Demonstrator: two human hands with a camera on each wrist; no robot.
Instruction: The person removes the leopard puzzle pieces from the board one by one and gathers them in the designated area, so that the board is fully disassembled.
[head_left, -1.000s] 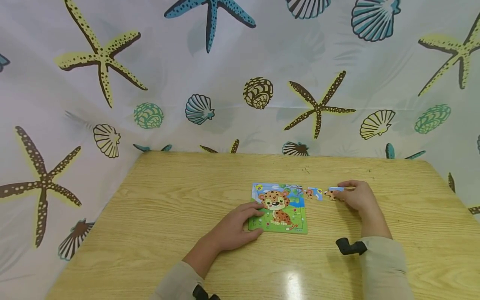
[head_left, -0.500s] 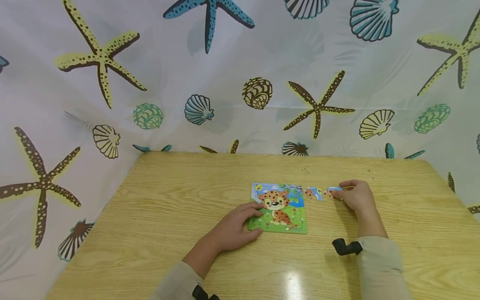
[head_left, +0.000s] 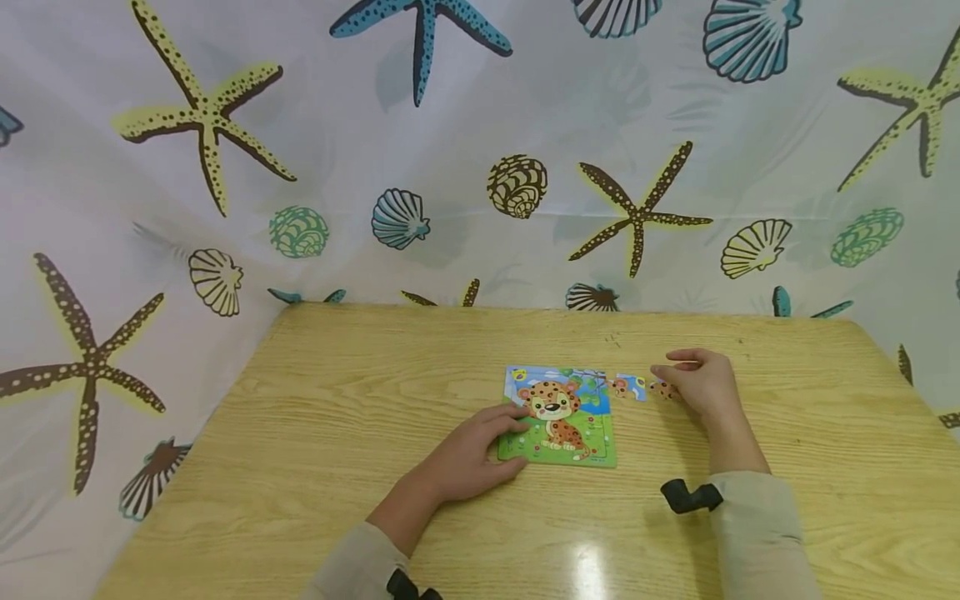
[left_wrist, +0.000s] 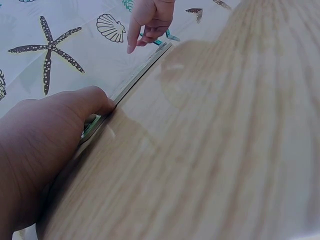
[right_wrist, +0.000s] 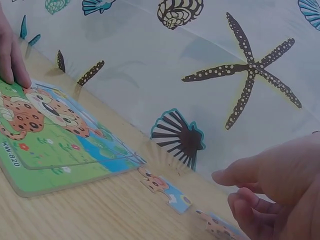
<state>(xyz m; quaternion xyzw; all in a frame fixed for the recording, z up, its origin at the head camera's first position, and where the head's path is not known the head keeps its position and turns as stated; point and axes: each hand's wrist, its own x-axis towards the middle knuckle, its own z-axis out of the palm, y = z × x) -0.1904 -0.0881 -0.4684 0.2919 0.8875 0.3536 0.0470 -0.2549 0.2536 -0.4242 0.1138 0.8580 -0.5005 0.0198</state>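
Note:
A jigsaw board (head_left: 592, 454) with a cartoon leopard on grass lies flat on the table. My left hand (head_left: 476, 454) rests on its left side, fingers over the picture and thumb at the front edge. In the left wrist view, the left thumb (left_wrist: 95, 101) lies along the board's edge. To the right of the board lies one loose puzzle piece (head_left: 632, 387), with a second spotted puzzle piece (right_wrist: 216, 225) farther right. My right hand (head_left: 705, 385) hovers over this second piece, partly hiding it in the head view. Its thumb and forefinger are apart, with nothing between them.
The wooden table (head_left: 360, 358) reaches back to a white curtain (head_left: 450, 250) printed with starfish and shells. Black wrist mounts (head_left: 692, 497) sit at the sleeve cuffs.
My right hand has let go of the far-right puzzle piece and risen slightly, moving a little left over it. My left hand and the board stay where they were.

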